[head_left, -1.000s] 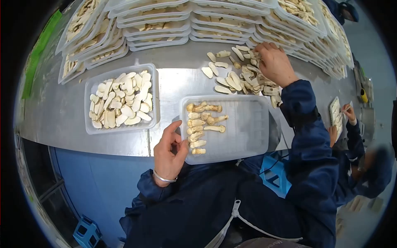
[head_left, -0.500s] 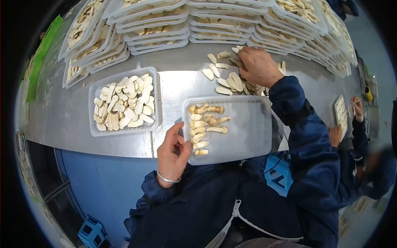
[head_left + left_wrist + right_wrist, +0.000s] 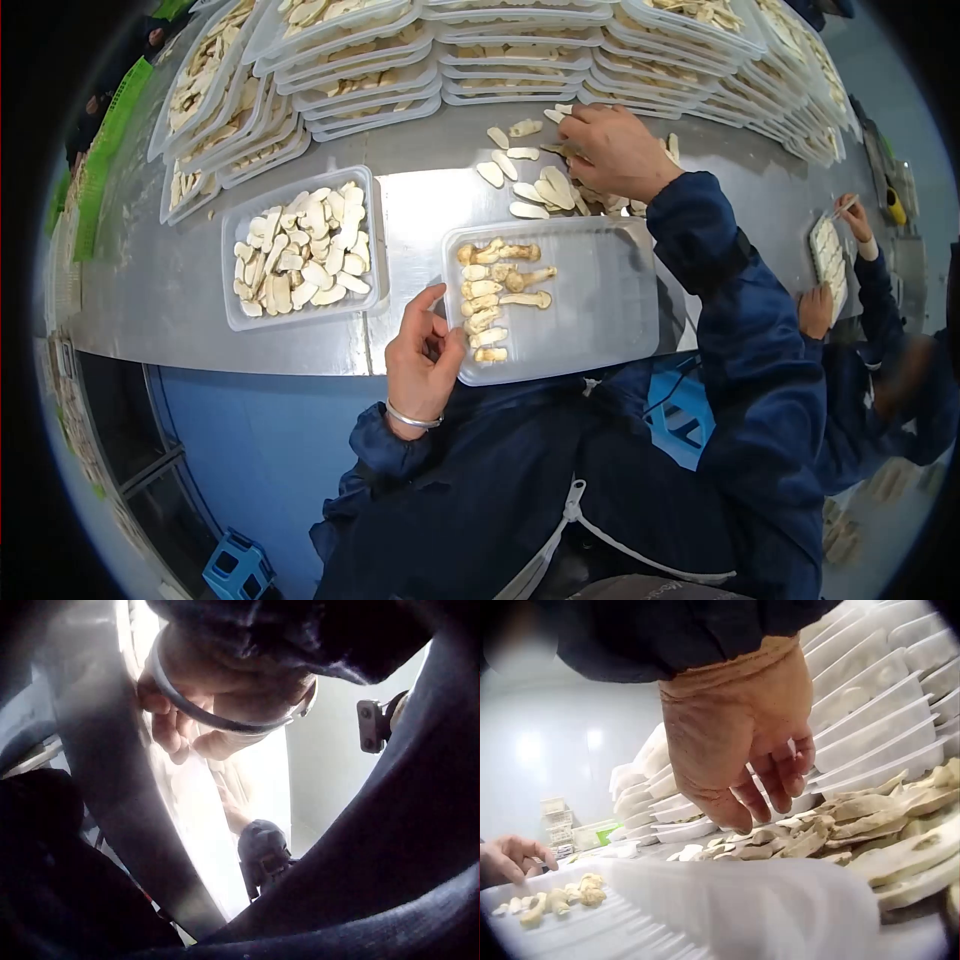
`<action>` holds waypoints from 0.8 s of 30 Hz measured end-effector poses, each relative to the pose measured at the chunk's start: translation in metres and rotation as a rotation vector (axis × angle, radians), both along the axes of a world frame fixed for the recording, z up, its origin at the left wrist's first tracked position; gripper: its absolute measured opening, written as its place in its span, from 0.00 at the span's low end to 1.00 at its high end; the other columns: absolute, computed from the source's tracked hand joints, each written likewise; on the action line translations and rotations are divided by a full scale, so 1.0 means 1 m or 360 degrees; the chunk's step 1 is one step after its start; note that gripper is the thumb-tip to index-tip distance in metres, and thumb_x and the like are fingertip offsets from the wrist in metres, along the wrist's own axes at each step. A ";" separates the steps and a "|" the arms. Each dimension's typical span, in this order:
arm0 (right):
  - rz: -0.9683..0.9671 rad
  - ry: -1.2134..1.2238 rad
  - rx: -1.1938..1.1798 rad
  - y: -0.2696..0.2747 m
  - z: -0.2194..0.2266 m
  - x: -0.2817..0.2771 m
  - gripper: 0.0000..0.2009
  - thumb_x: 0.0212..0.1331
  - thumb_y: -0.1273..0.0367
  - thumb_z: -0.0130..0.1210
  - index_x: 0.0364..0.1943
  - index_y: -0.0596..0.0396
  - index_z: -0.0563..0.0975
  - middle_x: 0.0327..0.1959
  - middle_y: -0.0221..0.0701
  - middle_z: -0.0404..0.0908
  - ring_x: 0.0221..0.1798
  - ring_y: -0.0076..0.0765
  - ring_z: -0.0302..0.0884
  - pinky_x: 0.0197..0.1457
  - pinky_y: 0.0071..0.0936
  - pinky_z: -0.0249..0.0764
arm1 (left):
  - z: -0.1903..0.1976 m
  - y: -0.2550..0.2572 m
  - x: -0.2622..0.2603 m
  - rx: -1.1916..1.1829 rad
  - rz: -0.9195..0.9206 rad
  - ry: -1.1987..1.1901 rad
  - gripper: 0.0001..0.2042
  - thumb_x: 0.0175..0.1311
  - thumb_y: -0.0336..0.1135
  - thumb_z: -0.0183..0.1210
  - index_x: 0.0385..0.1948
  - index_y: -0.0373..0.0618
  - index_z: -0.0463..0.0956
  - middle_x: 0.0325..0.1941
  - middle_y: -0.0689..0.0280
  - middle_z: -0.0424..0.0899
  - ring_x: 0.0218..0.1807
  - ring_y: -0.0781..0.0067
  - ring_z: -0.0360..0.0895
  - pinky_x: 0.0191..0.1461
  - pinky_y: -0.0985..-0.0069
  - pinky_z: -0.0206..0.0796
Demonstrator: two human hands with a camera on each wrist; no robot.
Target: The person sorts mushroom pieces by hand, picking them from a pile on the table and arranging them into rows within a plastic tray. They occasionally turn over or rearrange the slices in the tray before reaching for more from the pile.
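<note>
And here's the right arm [image 3: 755, 340] stretched toward the far side, the right hand [image 3: 620, 152] bent over with loosely curved fingers pointing down, while the left hand [image 3: 422, 365] sits nearer, at left, thumb and forefinger apart!

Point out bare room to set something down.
Bare tabletop lies between the slice-filled tray and the near tray, beyond the left hand; more, mostly bare, lies left of the slice-filled tray. The near tray is bare right of the mushroom pieces. Crowded: the loose slices beneath the right hand, and the back, lined with stacked trays.
</note>
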State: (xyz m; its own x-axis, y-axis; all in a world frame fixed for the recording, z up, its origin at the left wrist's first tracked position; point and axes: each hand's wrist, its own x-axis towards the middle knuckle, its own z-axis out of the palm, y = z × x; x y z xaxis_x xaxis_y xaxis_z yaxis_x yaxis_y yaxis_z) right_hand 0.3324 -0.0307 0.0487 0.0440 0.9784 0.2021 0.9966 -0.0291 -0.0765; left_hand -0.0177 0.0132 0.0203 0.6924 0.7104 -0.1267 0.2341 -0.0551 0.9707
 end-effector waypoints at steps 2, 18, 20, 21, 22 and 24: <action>-0.0020 -0.0078 -0.0009 0.004 -0.006 0.000 0.07 0.51 0.71 0.57 0.32 0.60 0.77 0.35 0.40 0.79 0.40 0.50 0.78 0.49 0.44 0.72 | 0.000 0.000 -0.001 -0.0011 0.0000 0.0006 0.24 0.63 0.21 0.57 0.63 0.38 0.68 0.25 0.75 0.71 0.26 0.90 0.64 0.31 0.87 0.57; 0.0179 0.0000 0.0105 -0.052 0.067 -0.079 0.08 0.48 0.74 0.59 0.32 0.56 0.72 0.33 0.35 0.71 0.41 0.44 0.73 0.45 0.38 0.66 | -0.004 -0.001 0.005 0.0075 -0.0005 0.0007 0.23 0.60 0.23 0.60 0.60 0.38 0.71 0.23 0.71 0.73 0.24 0.84 0.67 0.31 0.83 0.63; 0.0252 0.0156 0.0010 -0.071 0.061 -0.112 0.09 0.46 0.75 0.59 0.32 0.57 0.72 0.34 0.36 0.72 0.41 0.43 0.73 0.45 0.37 0.67 | -0.004 -0.001 0.009 0.0101 -0.0014 -0.0004 0.23 0.60 0.23 0.60 0.60 0.38 0.71 0.23 0.71 0.73 0.24 0.84 0.67 0.30 0.83 0.63; 0.0252 0.0207 -0.0011 -0.076 0.054 -0.124 0.09 0.45 0.75 0.58 0.31 0.57 0.73 0.33 0.36 0.72 0.41 0.43 0.73 0.46 0.37 0.67 | -0.005 -0.001 0.010 0.0092 -0.0003 -0.0010 0.23 0.60 0.23 0.61 0.60 0.38 0.71 0.23 0.72 0.73 0.24 0.85 0.67 0.30 0.83 0.63; 0.0253 0.0254 -0.0031 -0.080 0.046 -0.136 0.08 0.45 0.74 0.58 0.31 0.58 0.73 0.33 0.36 0.72 0.41 0.42 0.73 0.46 0.36 0.67 | -0.006 -0.001 0.010 0.0095 -0.0010 -0.0022 0.23 0.60 0.23 0.61 0.60 0.38 0.71 0.23 0.72 0.73 0.24 0.85 0.67 0.30 0.83 0.62; 0.0226 0.0282 -0.0065 -0.084 0.032 -0.148 0.08 0.45 0.74 0.58 0.31 0.58 0.74 0.33 0.36 0.72 0.41 0.41 0.73 0.46 0.36 0.67 | -0.007 -0.001 0.010 0.0105 -0.0018 -0.0052 0.23 0.61 0.23 0.60 0.60 0.38 0.71 0.22 0.72 0.73 0.24 0.86 0.67 0.29 0.83 0.62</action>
State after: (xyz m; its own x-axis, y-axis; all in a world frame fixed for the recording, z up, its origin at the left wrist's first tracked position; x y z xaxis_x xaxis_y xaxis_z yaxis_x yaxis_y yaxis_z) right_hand 0.1847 -0.1145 0.0807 -0.0636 0.9844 0.1638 0.9620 0.1041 -0.2526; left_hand -0.0080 0.0124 0.0136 0.7035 0.7084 -0.0572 0.2014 -0.1215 0.9719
